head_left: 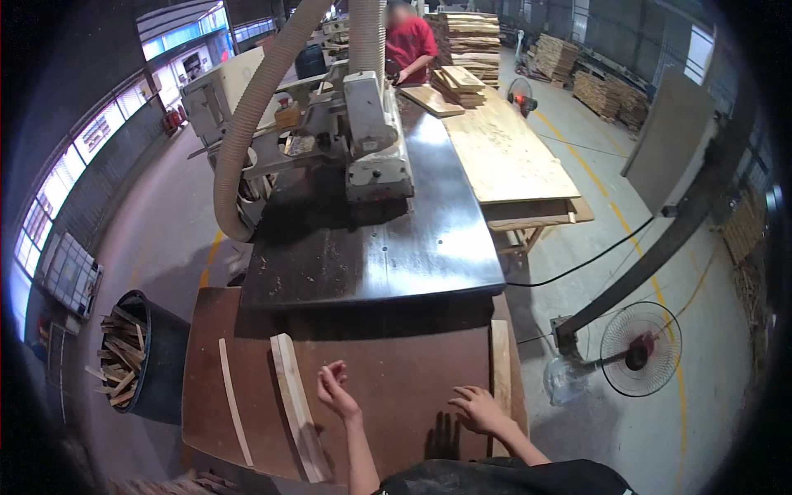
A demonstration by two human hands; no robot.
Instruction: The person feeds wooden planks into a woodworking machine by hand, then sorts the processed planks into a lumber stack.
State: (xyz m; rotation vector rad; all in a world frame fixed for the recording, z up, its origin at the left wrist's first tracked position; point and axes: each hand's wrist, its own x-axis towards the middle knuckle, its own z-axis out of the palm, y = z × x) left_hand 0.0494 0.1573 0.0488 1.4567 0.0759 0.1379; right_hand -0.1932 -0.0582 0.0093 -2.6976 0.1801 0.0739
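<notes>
My left hand (338, 389) is raised over a brown board table (396, 371), just right of a thick pale wooden batten (293, 396); its fingers are loosely bent and apart, holding nothing. My right hand (478, 408) hovers with spread fingers near a second pale batten (500, 346) at the table's right edge, which my hand and forearm partly hide. A thin wooden strip (233, 396) lies at the left.
A woodworking machine (375, 169) with ribbed hoses stands on a dark steel bed (371, 256). A co-worker in red (408, 41) stands behind it, beside stacked boards (462, 74). A scrap bin (161, 355) is left, a fan (639, 351) right.
</notes>
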